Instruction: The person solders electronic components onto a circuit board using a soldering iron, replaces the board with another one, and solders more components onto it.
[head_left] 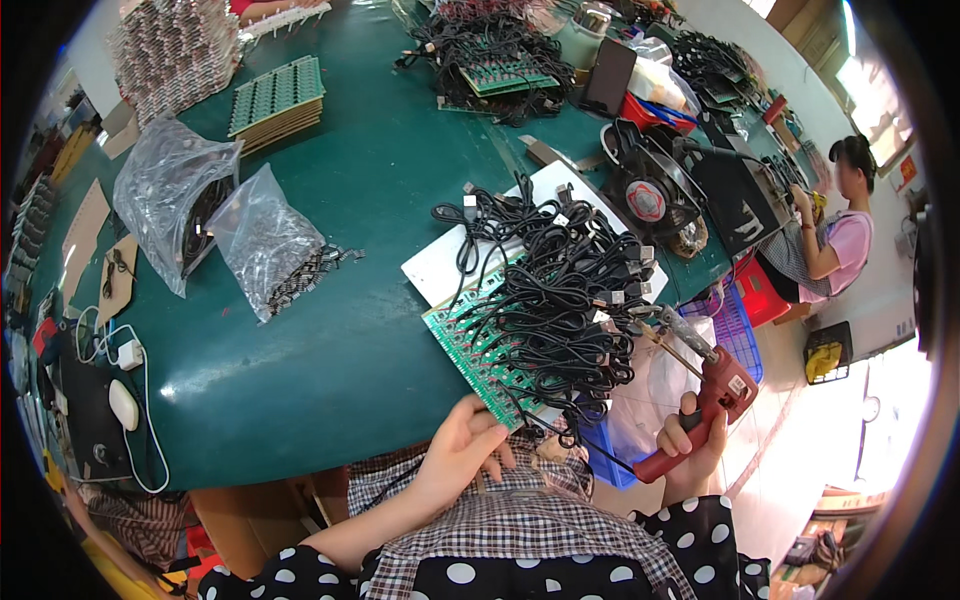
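My left hand [462, 448] pinches the near corner of a green circuit board panel [460, 345] at the table's front edge. Heaped over the panel's right side are several bundled black USB cables [560, 290], and a white board [425, 275] lies beneath. In my right hand [690, 445] is a red soldering gun [722, 392], its fingers wrapped round the handle. The gun's metal tip points up and left toward the USB plugs at the right of the heap. Whether the tip touches anything, I cannot tell.
Two clear plastic bags [180, 190] of dark parts lie left. Behind them is a stack of board panels [280, 95]. A small fan [645, 195] stands beyond the cables. More cables [490, 55] pile up at the back. A person [835, 235] sits at the right.
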